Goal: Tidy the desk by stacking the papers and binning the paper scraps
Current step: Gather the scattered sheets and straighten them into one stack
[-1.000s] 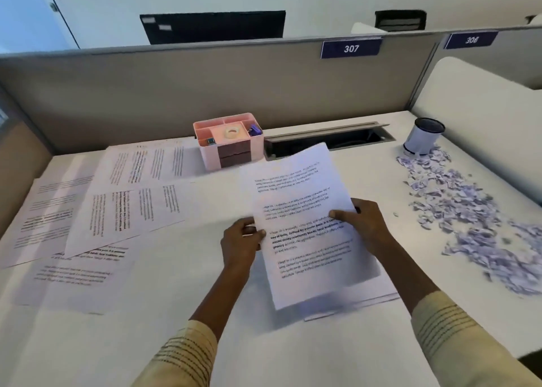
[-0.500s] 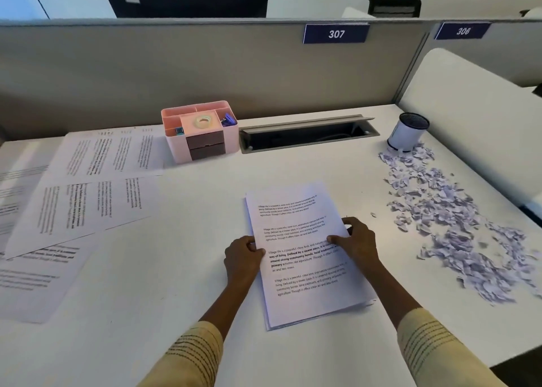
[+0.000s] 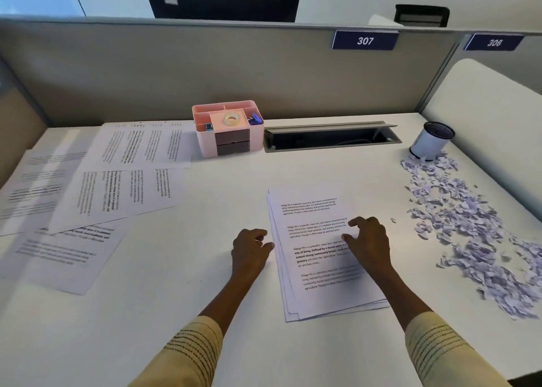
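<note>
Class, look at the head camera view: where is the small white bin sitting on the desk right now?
The small white bin stands upright at the far right of the desk, just right of the open cable tray, with the paper scraps starting at its base.

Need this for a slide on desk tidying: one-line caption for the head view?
Both hands, left and right, at a paper stack; loose sheets left, scraps right.

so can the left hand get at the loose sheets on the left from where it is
Probably yes: the left hand holds nothing, and only bare desk lies between it and the loose sheets.
</note>
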Tool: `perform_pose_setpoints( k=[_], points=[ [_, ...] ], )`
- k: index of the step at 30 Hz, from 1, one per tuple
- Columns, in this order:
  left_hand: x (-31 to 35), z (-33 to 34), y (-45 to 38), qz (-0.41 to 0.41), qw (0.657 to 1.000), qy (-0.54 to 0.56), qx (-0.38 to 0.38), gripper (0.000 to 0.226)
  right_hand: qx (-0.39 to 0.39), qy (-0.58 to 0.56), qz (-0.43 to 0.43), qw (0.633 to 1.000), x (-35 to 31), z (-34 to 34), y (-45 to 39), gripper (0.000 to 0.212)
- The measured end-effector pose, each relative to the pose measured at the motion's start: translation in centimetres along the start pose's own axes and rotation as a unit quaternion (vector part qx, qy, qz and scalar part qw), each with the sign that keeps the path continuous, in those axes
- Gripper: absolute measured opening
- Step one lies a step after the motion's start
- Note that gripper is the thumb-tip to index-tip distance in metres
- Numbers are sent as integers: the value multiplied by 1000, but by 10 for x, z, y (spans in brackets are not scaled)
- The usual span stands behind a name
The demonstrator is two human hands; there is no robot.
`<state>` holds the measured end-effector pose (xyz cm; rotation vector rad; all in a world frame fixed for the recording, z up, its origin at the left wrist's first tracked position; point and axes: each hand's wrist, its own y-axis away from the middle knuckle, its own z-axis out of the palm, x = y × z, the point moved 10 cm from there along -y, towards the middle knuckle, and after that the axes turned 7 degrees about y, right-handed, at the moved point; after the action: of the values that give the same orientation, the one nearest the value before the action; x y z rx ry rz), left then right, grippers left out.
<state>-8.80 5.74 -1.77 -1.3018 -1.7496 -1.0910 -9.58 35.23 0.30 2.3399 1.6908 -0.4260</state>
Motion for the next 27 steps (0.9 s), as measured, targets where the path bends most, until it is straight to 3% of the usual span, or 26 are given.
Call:
perform_pose_setpoints(
  k=[11, 16, 20, 23, 27],
  points=[
    [-41, -154, -7, 22, 995, -20, 94, 26, -93, -97, -216, 967, -214, 64, 37, 34],
    [-78, -241, -14, 16, 986, -82, 146, 23, -138, -67, -317, 936, -324, 112, 59, 35],
    [-105, -304, -23, 10, 966, -168, 195, 23, -106, 1, -375, 921, -399, 152, 61, 31],
    [-125, -339, -36, -6, 958, -203, 202, 37, -110, 50, -400, 909, -440, 183, 59, 37],
    [-154, -374, -66, -19, 961, -233, 151, 78, -100, 90, -397, 908, -490, 206, 40, 42]
  ],
)
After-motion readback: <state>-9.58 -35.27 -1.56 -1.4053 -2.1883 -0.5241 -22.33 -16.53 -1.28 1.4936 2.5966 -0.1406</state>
